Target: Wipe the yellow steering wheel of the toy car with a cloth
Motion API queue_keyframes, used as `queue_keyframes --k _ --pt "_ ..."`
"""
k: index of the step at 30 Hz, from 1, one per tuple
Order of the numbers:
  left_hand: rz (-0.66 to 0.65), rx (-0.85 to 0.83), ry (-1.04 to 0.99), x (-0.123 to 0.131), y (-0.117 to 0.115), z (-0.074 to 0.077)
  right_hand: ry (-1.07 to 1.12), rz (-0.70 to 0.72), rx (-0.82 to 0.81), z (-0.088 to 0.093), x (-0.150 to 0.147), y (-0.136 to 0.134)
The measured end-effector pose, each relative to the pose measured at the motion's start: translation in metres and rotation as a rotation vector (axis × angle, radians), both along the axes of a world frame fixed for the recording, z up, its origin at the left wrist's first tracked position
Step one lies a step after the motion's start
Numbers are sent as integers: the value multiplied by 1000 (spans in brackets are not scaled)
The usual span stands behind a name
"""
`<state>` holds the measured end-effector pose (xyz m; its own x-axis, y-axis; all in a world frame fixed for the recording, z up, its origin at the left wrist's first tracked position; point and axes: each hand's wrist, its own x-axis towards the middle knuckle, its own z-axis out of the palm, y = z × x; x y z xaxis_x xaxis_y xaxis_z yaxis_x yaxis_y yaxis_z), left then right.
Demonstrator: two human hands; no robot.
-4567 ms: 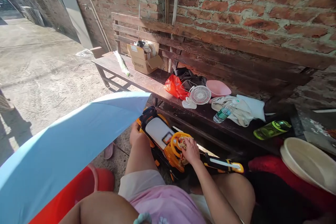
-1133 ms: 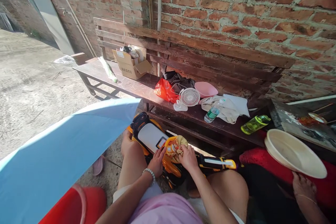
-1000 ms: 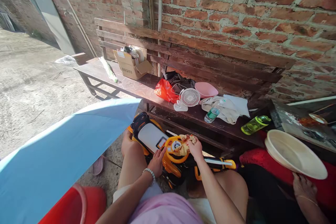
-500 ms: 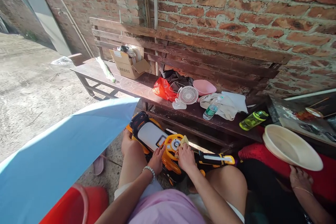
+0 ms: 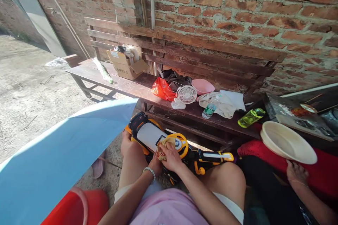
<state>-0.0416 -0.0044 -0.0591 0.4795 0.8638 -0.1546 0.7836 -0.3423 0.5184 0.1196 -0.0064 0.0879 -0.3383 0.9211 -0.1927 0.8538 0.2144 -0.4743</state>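
By the brick wall (image 5: 211,0) and wooden bench (image 5: 169,35), right fingers (image 5: 169,154) closed on crumpled cloth (image 5: 164,146), left fingers (image 5: 157,161) against a yellow toy (image 5: 150,136).

Your left hand (image 5: 155,164) is mostly hidden behind your right hand (image 5: 171,156) and the crumpled yellow cloth (image 5: 164,146), so you can't really see its fingers. Print on the cardboard box (image 5: 124,70) is too small to read, and what's inside is mostly hidden. The red basin (image 5: 92,205) gets chopped by the bottom edge, the tray (image 5: 290,119) by the right edge, and its stuff is too tiny to tell. Also, the other person's arm (image 5: 314,205) runs out of frame.
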Motion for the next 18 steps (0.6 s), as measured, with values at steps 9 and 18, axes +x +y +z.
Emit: queue_keyframes --k 9,18 --pt "10 -45 -71 -9 -3 4 -88 39 -23 -17 27 -29" --pt "2 93 -75 8 -10 29 -79 -206 -75 8 69 -31"
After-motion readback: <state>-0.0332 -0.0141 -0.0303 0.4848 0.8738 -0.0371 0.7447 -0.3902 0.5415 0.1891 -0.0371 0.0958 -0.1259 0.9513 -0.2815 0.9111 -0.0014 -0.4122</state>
